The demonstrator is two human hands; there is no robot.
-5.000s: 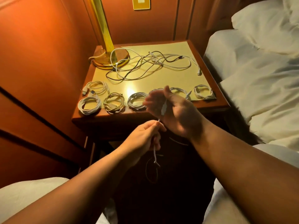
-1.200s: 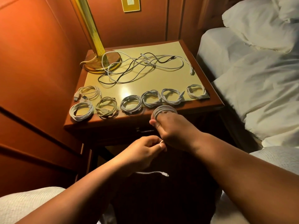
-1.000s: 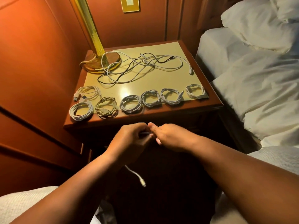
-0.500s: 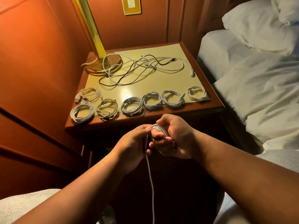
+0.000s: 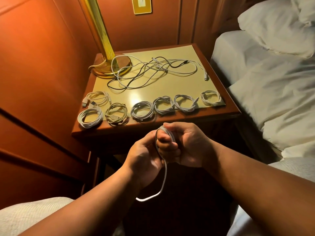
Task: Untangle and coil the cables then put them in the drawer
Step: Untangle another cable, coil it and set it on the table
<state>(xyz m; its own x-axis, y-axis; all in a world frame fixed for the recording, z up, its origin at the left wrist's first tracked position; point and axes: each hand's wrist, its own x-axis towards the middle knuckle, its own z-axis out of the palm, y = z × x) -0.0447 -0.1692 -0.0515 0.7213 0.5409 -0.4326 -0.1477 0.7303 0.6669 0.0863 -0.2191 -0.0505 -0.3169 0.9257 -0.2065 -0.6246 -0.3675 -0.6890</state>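
The right hand (image 5: 185, 145) grips a white cable (image 5: 164, 174) looped round its fingers; the left hand (image 5: 144, 155) pinches it, its end dangling below; seven coiled cables (image 5: 141, 111) lie just beyond on the surface (image 5: 170, 86).

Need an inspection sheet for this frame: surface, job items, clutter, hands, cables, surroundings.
Surface: wooden nightstand with a pale top; glare spot near the middle.
Job's things: seven coiled cables along the front and left; tangled cables at the back; no open drawer seen.
Clutter: brass lamp base at the back-left corner.
Hands: right hand has the white cable wound round its fingers; left hand grips the strand beside it.
Cables: loose tail hangs below both hands.
Surroundings: wood-panelled wall left, wall plate behind, bed right.
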